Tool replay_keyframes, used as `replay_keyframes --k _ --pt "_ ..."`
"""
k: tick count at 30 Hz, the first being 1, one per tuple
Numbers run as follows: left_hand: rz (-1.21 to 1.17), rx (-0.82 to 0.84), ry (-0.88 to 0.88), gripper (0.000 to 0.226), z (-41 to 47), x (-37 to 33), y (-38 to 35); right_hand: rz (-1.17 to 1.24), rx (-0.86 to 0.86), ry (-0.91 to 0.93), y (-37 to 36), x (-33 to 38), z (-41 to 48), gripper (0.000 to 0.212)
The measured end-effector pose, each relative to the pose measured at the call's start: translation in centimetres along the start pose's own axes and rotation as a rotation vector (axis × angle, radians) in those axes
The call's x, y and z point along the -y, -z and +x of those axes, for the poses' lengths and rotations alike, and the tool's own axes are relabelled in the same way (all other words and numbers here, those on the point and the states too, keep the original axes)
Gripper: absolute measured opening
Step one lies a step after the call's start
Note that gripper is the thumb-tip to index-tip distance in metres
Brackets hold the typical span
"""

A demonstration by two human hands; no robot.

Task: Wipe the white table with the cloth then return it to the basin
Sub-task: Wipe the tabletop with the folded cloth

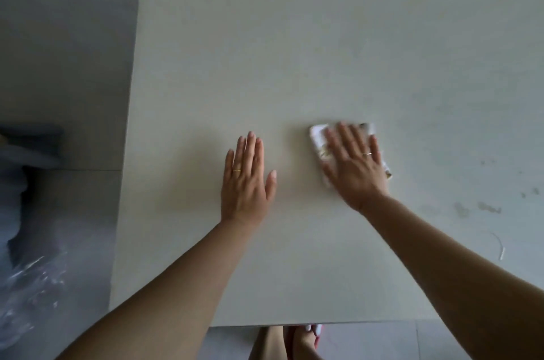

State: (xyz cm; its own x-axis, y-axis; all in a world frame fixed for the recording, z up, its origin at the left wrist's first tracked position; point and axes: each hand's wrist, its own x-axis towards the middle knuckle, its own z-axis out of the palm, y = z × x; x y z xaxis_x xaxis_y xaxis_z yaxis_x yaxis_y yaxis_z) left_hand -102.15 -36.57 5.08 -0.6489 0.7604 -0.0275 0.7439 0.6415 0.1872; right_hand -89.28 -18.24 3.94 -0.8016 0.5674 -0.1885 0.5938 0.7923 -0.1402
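The white table point(294, 50) fills most of the view. My right hand point(354, 166) lies flat on a folded white cloth point(318, 141) with a faint pattern, pressing it onto the table right of centre. The cloth shows past my fingers and at the right of my palm; its edges are blurred. My left hand point(245, 180) rests flat on the bare tabletop to the left of the cloth, fingers together and holding nothing. No basin is in view.
Grey smudges point(477, 208) and a thin curved white scrap point(499, 244) mark the table's right side. Grey tiled floor point(64, 65) lies left of the table, with dark fabric point(29, 153) and crinkled clear plastic point(26, 280) on it. My feet point(306, 339) show below the near edge.
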Motion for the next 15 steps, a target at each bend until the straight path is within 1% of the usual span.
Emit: replay_keyframes --k 2,3,4,5,6,8,10,11,12,13,15 --pt "0.001 0.001 -0.002 0.062 1.8 0.4 -0.2 0.086 -0.019 -0.283 0.0 0.4 1.3 0.062" --pt "0.0 0.007 0.006 0.062 2.6 0.7 -0.4 0.118 -0.035 -0.379 -0.3 1.9 1.8 0.062" --pt "-0.001 0.013 0.017 0.063 3.2 1.1 -0.7 0.147 -0.043 -0.42 -0.5 3.7 2.1 0.062" --pt "0.0 0.019 0.026 0.064 3.7 1.3 -0.9 0.162 -0.047 -0.387 -0.8 5.6 2.1 0.063" --pt "0.002 0.027 0.031 0.064 3.9 1.5 -1.1 0.146 -0.039 -0.288 -1.1 7.3 1.9 0.063" --pt "0.006 0.041 0.033 0.065 4.0 1.7 -1.4 0.075 0.002 -0.01 -1.5 8.8 1.2 0.062" --pt "0.004 0.043 0.031 0.066 3.9 1.8 -1.5 -0.014 0.017 0.231 -1.0 6.7 2.1 0.063" --pt "-0.002 0.046 0.032 0.066 3.9 1.8 -1.5 -0.058 0.007 0.304 -0.7 5.0 2.8 0.063" --pt "-0.01 0.048 0.037 0.066 3.9 1.8 -1.6 -0.091 -0.013 0.313 -0.4 3.4 3.6 0.063" --pt "-0.017 0.045 0.043 0.066 3.9 1.8 -1.6 -0.086 -0.023 0.244 0.0 1.7 4.6 0.063" --pt "-0.015 0.044 0.047 0.066 3.9 1.8 -1.6 -0.01 -0.027 -0.031 0.6 -0.2 6.3 0.062"
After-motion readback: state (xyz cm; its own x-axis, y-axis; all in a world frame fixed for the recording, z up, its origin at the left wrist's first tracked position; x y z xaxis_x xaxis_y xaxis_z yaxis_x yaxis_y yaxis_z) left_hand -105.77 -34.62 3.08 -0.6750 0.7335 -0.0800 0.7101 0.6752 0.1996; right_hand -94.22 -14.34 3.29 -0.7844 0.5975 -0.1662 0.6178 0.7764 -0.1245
